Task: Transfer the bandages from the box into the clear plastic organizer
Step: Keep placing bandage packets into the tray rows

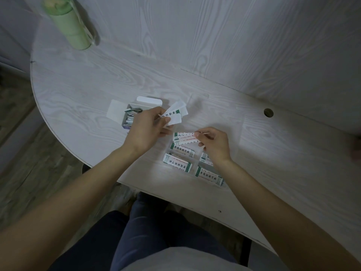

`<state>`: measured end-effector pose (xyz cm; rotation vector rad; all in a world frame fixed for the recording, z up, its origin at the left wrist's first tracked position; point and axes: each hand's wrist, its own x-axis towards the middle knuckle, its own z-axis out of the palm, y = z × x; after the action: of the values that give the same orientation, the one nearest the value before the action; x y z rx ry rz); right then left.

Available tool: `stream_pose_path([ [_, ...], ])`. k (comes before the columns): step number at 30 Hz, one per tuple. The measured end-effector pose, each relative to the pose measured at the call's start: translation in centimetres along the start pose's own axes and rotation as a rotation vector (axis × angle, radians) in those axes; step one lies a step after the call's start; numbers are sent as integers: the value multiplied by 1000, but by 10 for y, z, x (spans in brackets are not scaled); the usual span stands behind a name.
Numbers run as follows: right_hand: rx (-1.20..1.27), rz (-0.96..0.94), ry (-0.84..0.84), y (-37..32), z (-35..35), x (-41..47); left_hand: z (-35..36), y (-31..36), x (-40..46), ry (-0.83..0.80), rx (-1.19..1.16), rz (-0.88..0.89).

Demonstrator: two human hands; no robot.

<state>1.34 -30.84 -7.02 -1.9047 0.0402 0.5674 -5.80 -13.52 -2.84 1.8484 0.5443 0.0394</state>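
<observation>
Left hand raised just right of the open box, fingers curled round a small fan of bandages held above the table. More bandages left standing on edge inside the box, well short of emptied. Right hand over the far side of the clear organizer, thumb and fingers pinching the right end of one wrapped bandage, apparently lowering it flat into a far compartment; cannot tell whether already touching the bottom. Nearer compartments each loaded with a printed strip: two on the left, one at the near right, another partly hidden under the right wrist. Organizer walls nearly invisible against the pale wood, so compartment edges hard to read.

Likely handling: feather-light, thin paper wrappers, flexible rather than stiff, smooth enough to slide against each other, so the fan could slip or spill if loosely held. Not fragile, though easily creased. Best taken by a short end or along the long edges with a light pinch, one at a time, peeled off the top of the fan. Green bottle far left, well apart from the work.
</observation>
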Motion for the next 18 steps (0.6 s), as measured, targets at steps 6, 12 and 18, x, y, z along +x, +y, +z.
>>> stream_pose_path([
  [6, -410, -175, 90, 18, 11, -7, 2, -4, -4, -8, -81, -12],
  [12, -861, -318, 26, 19, 18, -10, 2, -4, -4, -16, -113, -1],
  [18, -1146, -416, -124, 12, 21, -6, 0, -4, -3, -24, -140, 5],
])
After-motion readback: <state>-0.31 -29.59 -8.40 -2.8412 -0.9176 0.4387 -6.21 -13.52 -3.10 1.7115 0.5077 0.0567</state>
